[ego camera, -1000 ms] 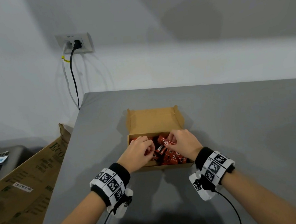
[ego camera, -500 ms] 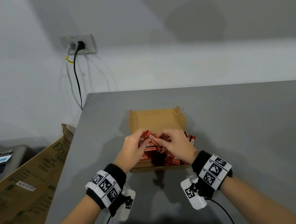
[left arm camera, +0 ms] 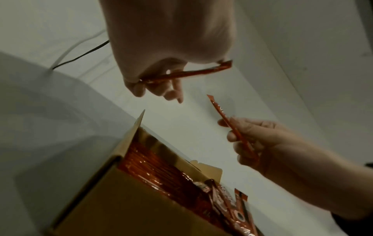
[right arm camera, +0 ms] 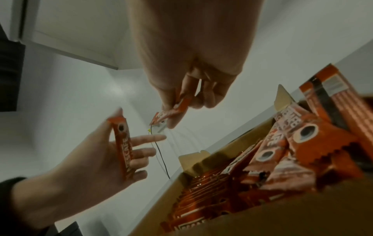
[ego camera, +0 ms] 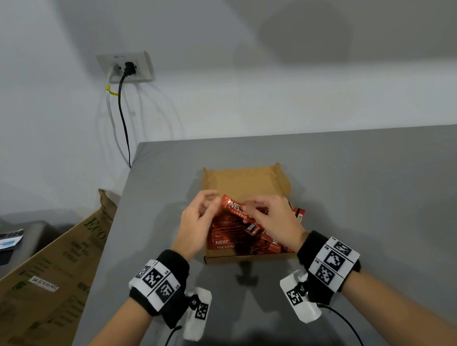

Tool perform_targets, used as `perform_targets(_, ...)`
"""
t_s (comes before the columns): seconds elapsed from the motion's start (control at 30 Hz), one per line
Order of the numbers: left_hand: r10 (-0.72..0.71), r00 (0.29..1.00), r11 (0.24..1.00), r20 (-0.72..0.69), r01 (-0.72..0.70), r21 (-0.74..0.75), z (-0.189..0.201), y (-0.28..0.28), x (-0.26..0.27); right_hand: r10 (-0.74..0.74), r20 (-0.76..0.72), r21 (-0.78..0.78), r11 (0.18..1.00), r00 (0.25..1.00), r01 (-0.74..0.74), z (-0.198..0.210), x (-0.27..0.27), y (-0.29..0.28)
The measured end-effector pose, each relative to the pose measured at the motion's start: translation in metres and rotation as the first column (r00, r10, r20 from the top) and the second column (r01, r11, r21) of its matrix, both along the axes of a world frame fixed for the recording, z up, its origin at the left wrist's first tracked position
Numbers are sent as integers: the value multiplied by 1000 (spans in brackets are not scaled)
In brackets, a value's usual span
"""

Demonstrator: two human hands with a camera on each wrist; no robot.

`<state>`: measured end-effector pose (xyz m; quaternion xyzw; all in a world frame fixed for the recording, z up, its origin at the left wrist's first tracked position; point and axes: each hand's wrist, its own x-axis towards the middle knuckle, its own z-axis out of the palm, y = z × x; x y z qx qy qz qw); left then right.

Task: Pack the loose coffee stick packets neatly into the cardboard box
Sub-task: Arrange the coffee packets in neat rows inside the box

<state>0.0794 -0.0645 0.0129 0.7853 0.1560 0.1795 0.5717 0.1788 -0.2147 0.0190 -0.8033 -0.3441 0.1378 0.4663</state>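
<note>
An open cardboard box [ego camera: 245, 182] stands on the grey table [ego camera: 377, 192], with several red coffee stick packets [ego camera: 228, 242] inside; those on its right side lie jumbled. Both hands hover just above it. My left hand [ego camera: 196, 223] pinches one packet [left arm camera: 187, 73] between thumb and fingers. That packet is mostly hidden in the head view. My right hand [ego camera: 276, 221] pinches a second packet [ego camera: 235, 208] by its middle, and its free end points toward the left hand. The right wrist view shows both held packets, the right hand's [right arm camera: 171, 111] and the left hand's [right arm camera: 123, 148].
A large printed carton [ego camera: 37, 288] leans beside the table's left edge. On the wall behind is a socket [ego camera: 125, 68] with cables hanging down. A dark device [ego camera: 5, 244] sits at the far left. Bare table surface surrounds the box.
Both hands have risen out of the box, each bringing a packet up with it. The right hand's packet now shows in the gap between the hands.
</note>
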Motion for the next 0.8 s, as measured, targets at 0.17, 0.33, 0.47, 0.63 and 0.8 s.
perform_targets(0.17,-177,980,951,-95,195,242,-12,4,0,73,58,-20,997,996,-72,-3,-1,2)
perform_targets(0.33,-5,999,947,37,-7,322,-12,7,-4,130,-21,-52,990,991,-130,-5,1,-4)
perform_targets(0.47,-53,998,901,43,29,432,-21,18,-13,137,61,-160,979,989,-126,-8,-1,-4)
perform_targets(0.63,-213,968,794,-135,252,554,-27,40,-22,274,235,-399,902,933,-164,-15,-14,7)
perform_targets(0.8,-200,929,824,-311,331,459,-28,29,-15,431,363,-654,749,826,-104,-18,-15,20)
